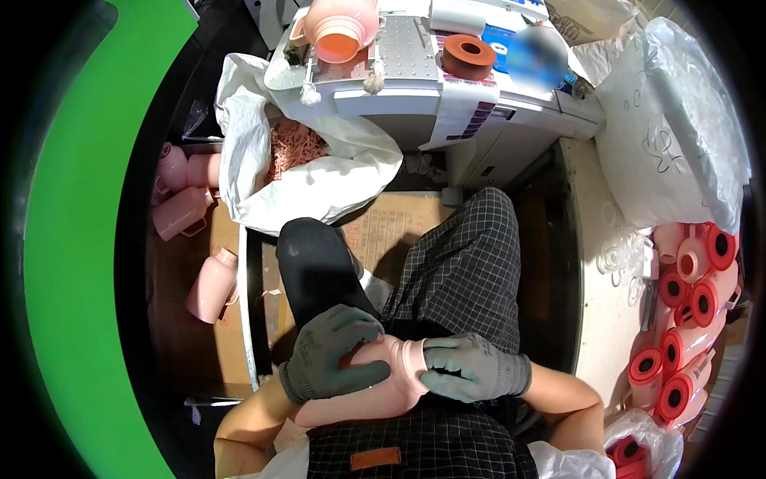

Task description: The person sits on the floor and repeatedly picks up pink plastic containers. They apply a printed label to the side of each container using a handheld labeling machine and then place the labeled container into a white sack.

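A pale pink plastic jug is being held across the lap, lying on its side. Its body is being gripped by the grey-gloved left hand, fingers curled round it, while its threaded neck is being clasped by the grey-gloved right hand.

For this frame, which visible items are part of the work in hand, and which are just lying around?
In hand:
- pink jug, held on the lap by left hand and right hand, both gloved
- jugs with red caps, stacked at the right
- red cap on the machine

Lying about:
- white sack of pink scraps
- uncapped pink jugs on the floor
- clear plastic bag
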The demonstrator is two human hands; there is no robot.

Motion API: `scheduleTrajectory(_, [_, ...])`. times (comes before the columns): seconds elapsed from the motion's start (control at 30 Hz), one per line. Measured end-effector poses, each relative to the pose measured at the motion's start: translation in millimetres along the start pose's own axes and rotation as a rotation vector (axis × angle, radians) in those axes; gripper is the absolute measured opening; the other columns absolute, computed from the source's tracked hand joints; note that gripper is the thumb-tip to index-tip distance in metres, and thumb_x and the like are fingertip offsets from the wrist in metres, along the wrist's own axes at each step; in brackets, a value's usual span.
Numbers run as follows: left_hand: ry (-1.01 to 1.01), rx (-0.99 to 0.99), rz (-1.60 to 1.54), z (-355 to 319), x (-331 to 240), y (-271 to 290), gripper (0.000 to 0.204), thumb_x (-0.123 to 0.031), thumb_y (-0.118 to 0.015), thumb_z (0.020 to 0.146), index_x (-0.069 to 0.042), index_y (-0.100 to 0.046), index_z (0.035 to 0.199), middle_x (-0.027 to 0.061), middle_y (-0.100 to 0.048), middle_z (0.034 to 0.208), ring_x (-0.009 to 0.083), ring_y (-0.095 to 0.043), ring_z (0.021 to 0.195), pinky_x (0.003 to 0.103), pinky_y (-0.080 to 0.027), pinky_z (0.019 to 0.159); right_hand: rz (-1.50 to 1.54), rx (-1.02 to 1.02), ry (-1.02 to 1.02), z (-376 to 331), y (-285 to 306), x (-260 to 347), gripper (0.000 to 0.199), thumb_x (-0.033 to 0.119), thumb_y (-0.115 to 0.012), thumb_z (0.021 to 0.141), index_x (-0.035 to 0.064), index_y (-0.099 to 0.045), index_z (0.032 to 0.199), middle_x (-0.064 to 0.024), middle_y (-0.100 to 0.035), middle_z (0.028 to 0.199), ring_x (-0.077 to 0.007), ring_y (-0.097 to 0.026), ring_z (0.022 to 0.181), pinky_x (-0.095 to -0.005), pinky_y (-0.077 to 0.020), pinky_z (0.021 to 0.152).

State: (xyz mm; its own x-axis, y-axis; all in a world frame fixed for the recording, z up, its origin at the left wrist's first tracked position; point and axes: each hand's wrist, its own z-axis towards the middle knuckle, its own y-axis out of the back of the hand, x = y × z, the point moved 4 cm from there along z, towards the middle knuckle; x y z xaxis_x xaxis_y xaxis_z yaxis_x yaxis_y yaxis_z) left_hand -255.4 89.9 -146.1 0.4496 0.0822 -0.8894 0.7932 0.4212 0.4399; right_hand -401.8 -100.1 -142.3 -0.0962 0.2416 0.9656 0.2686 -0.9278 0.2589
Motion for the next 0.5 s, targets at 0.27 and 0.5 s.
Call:
scheduleTrajectory(0.27, [-0.049, 0.02, 0.049, 13, 6, 4, 0.04, -0.024, -0.087, 0.075, -0.004, -0.064, 0.101, 0.0122, -0.069, 0.106, 0.0333, -0.066, 0.095, 0.043, -0.054, 0.085, -0.009, -0.035, -0.151, 16, -1, -5, 0.029, 0.031, -0.074, 0.096, 0.0018, -0.07, 0.095, -0.013, -0.064, 0.083, -0.0288, -0.066, 0.07, -0.038, -0.0532, 0.064])
scheduleTrajectory(0.5, [0.025, -0.037, 0.048, -3, 4, 9, 0.04, -0.026, -0.087, 0.075, -0.003, -0.065, 0.1, 0.0136, -0.07, 0.105, 0.034, -0.066, 0.094, 0.044, -0.054, 0.084, 0.033, -0.62, -0.011, -24, -39, -27, 0.029, 0.02, -0.068, 0.097, 0.0034, -0.063, 0.074, -0.0099, -0.062, 0.078, -0.0243, -0.057, 0.056, -0.034, -0.0478, 0.052])
